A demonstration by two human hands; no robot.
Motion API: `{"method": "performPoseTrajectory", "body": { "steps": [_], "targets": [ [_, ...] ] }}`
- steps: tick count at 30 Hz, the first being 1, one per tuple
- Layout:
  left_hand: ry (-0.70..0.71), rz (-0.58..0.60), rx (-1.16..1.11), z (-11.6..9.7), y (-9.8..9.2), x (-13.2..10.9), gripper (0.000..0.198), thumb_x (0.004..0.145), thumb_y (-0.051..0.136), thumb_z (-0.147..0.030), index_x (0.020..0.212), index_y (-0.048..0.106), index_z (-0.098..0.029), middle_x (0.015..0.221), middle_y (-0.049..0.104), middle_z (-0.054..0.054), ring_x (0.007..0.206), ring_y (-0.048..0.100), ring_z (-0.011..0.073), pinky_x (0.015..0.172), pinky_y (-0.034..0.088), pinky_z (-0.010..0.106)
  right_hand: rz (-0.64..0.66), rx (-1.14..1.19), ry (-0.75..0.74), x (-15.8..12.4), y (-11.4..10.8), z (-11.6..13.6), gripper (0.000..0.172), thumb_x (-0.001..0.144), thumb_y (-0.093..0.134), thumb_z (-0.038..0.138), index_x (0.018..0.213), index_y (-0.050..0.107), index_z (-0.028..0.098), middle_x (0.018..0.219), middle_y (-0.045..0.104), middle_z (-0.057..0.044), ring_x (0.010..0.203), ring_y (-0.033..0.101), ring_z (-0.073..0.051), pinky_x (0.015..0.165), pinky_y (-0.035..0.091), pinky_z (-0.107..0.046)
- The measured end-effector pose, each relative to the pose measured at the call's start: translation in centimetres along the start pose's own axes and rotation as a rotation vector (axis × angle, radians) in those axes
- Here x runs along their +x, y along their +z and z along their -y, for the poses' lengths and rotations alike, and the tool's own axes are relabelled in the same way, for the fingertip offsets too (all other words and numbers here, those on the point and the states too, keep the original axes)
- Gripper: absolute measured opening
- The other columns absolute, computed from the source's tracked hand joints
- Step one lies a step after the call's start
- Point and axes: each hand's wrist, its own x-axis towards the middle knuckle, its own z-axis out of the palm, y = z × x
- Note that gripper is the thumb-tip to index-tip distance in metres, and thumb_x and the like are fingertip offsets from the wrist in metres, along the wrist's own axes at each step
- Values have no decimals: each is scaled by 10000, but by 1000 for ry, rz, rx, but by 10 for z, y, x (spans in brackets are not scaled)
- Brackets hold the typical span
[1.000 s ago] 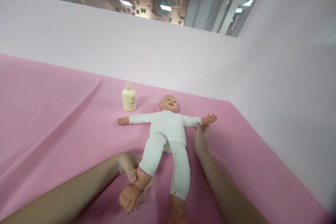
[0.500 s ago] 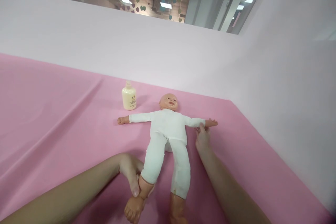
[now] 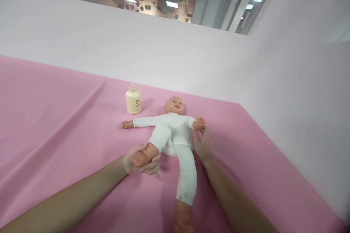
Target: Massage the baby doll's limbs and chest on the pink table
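Dark print (image 3: pixel 137 103) is being carried on the front of the cream-coloured bottle (image 3: pixel 132 102), with a small emblem (image 3: pixel 137 101) being set above short lines of lettering. The letters are being shown too small and blurred to be read, and no word, brand or number is being made out anywhere.

A white-clad doll (image 3: pixel 179 130) lies face-up, one leg raised.

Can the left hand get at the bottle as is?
Probably not yet: the left hand holds the doll's lower leg, and the doll's outstretched arm lies between it and the bottle.
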Motion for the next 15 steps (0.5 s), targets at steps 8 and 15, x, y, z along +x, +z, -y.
{"method": "performPoseTrajectory", "body": {
  "steps": [8, 15],
  "targets": [
    [42, -251, -86, -1, 3, 8, 502, 832, 495, -661, 812, 544, -162, 465, 382, -54, 574, 448, 165, 830, 457, 428, 143, -231, -260, -4, 0, 6, 367, 932, 511, 310, 1292, 537, 247, 1247, 592, -90, 1196, 553, -235, 1054, 453, -459],
    [20, -346, -50, 0, 9, 13, 502, 852, 502, -627, 838, 586, -132, 512, 425, -37, 552, 407, 139, 789, 466, 404, 220, -297, -307, -3, 4, 11, 336, 928, 518, 286, 1258, 584, 275, 1224, 607, -77, 1192, 553, -236, 1054, 458, -455]
  ]
}}
